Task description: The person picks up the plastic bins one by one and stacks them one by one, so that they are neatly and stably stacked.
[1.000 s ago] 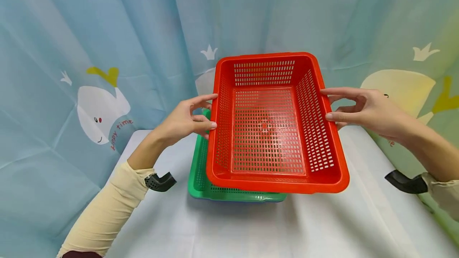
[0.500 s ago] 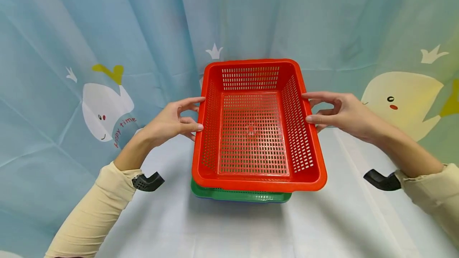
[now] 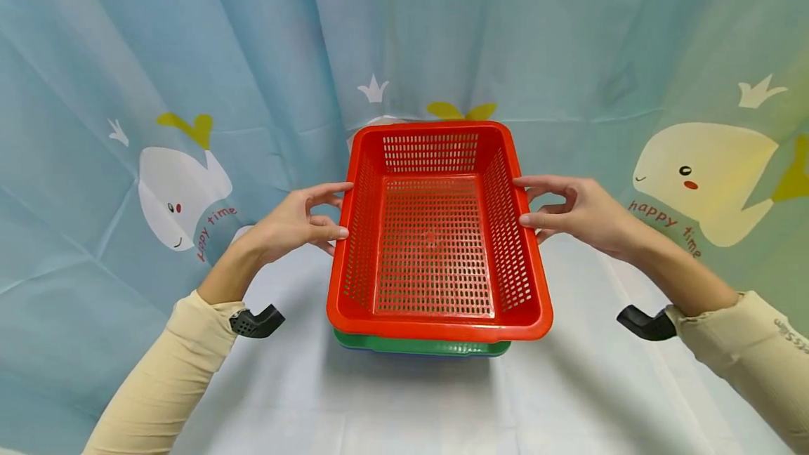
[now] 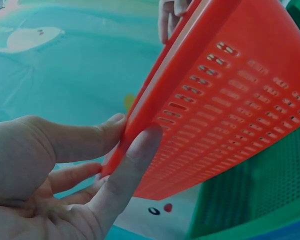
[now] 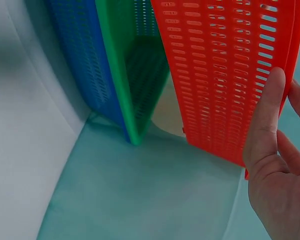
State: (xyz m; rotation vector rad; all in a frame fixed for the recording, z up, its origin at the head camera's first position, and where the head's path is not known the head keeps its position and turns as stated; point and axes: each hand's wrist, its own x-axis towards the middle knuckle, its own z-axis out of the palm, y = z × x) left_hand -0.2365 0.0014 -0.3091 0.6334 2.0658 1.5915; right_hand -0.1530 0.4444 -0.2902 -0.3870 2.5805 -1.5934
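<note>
A red rectangular plastic basket point(image 3: 436, 244) with slotted walls and floor hangs level in the head view, nothing inside it. My left hand point(image 3: 300, 223) pinches its left rim between thumb and fingers. On the opposite side my right hand point(image 3: 571, 213) pinches the right rim the same way. Beneath it stands a green basket point(image 3: 423, 345), mostly hidden from above. The right wrist view shows the green basket point(image 5: 121, 75) nested in a blue basket point(image 5: 85, 65), with a gap between them and the red basket point(image 5: 215, 80).
A white-covered table point(image 3: 417, 406) lies under the stack. Behind and beside it hangs a light blue curtain point(image 3: 556, 34) printed with whales and crowns. Black wrist mounts point(image 3: 258, 321) stick out from both cuffs.
Both hands have carried the red basket left and lower, so it now sits more squarely over the green basket and covers more of it. The grip on both rims is the same.
</note>
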